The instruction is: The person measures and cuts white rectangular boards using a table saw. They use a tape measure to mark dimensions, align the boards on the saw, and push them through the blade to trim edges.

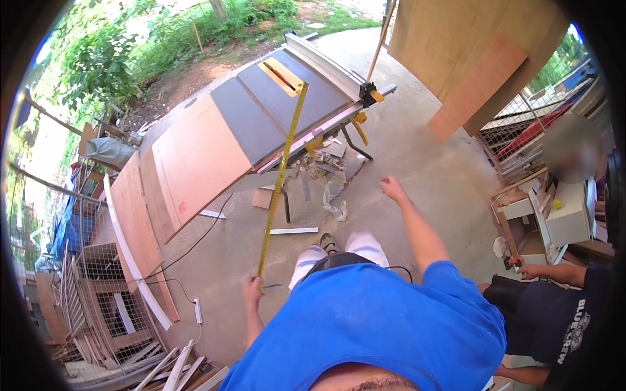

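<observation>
My left hand (252, 287) is closed around the lower end of a yellow tape measure blade (276, 186). The blade stretches up and away, its far end over the dark top of a table saw (251, 114), beside the yellow blade insert (282, 75). What else the left fingers cover is hidden. My right hand (392, 188) hangs in the air to the right of the saw, fingers curled, with nothing visible in it. Pinkish plywood (195, 146) lies level with the saw's top on its left side.
Offcuts (326, 163) and a white strip (295, 231) lie on the concrete below the saw. A cord (202, 241) crosses the floor at left. Large plywood sheets (469, 52) stand at right. A person in dark clothing (538, 313) holds a red-and-black tool (514, 262) there.
</observation>
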Demonstrator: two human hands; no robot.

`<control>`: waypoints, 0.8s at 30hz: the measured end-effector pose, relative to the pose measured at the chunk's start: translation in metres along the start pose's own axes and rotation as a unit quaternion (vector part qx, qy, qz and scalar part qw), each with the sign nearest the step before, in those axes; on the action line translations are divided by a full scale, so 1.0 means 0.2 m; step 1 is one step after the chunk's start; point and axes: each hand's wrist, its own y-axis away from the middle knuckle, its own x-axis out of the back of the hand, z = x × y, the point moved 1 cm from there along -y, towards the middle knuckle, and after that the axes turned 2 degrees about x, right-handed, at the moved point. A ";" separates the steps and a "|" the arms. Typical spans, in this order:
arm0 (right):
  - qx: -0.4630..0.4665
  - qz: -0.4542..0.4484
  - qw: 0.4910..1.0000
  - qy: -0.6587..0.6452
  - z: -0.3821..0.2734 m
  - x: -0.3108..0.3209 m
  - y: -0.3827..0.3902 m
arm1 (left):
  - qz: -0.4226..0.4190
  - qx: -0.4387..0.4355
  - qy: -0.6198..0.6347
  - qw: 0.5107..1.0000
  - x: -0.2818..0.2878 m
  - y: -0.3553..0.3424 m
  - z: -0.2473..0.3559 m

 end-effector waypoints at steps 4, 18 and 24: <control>-0.126 -0.109 0.953 -0.253 -0.51 -0.16 -0.40 | 0.069 -0.007 -0.099 0.993 0.29 -0.10 0.24; -0.154 -0.082 0.572 -0.802 -0.39 -0.28 -2.16 | 0.038 0.152 -0.138 0.978 0.17 -0.50 0.99; -0.104 -0.152 0.617 -0.765 -0.69 -0.27 -2.25 | 0.030 0.122 -0.238 0.963 0.39 -0.50 1.02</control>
